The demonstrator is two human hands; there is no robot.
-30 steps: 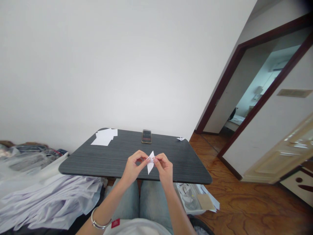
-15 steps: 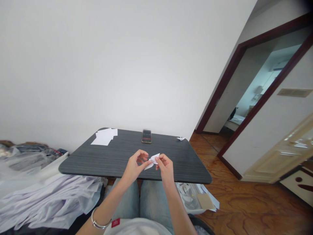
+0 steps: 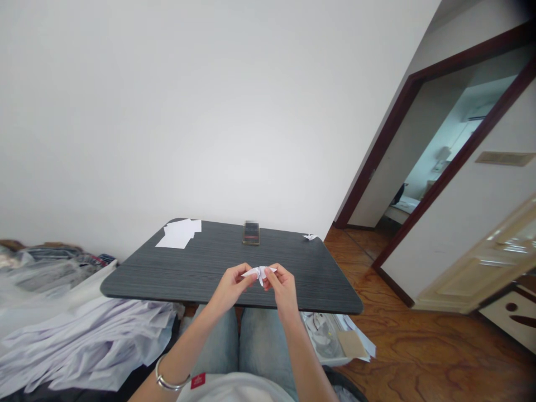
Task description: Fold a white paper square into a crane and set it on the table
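Two hands [image 3: 258, 286] on folded paper [image 3: 260, 272]

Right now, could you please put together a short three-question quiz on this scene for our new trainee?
1. True or false: the small folded white paper piece lies flat on the dark wood-grain table.
2. Which hand wears the silver bracelet: A) left hand, B) right hand?
3. What lies at the table's far left corner?

Key:
1. False: both hands pinch it above the table's near edge.
2. A.
3. A loose stack of white paper sheets; the small dark phone stands at the far middle, and another small white folded paper lies at the far right corner.
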